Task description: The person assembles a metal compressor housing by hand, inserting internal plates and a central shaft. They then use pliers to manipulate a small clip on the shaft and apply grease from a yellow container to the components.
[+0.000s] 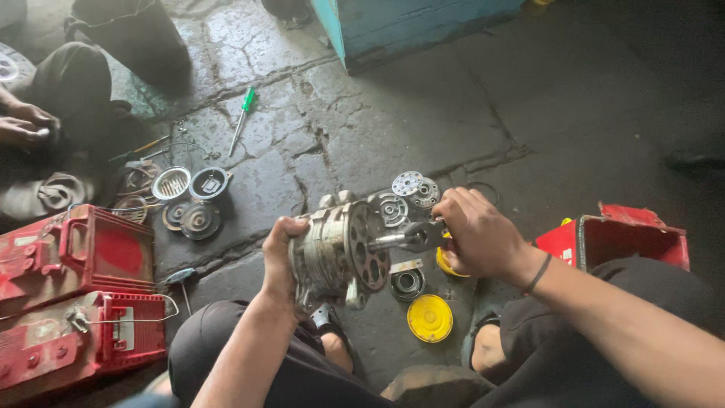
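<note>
Hands at work over a cracked concrete floor (393, 128): we hold a metal compressor body (336, 253) above our knees, its long axis lying roughly level, left to right, with the spoked front plate (368, 247) and shaft (389, 241) pointing toward our right hand (476, 234). Our left hand (278, 253) wraps the rear of the housing, fingers curled tight round it. Our right hand is closed on a grey metal tool (423, 235) that meets the shaft tip, so the right is the nearer hand to that end. Below lie a yellow cap (430, 318) and a small round bearing piece (408, 283); loose plates (415, 189) sit just beyond. Farther left we see round parts (189, 200), a green-handled screwdriver (243, 117), red batteries (75, 295), and another person's hands (23, 125). A red box (630, 238) stands at right.
</note>
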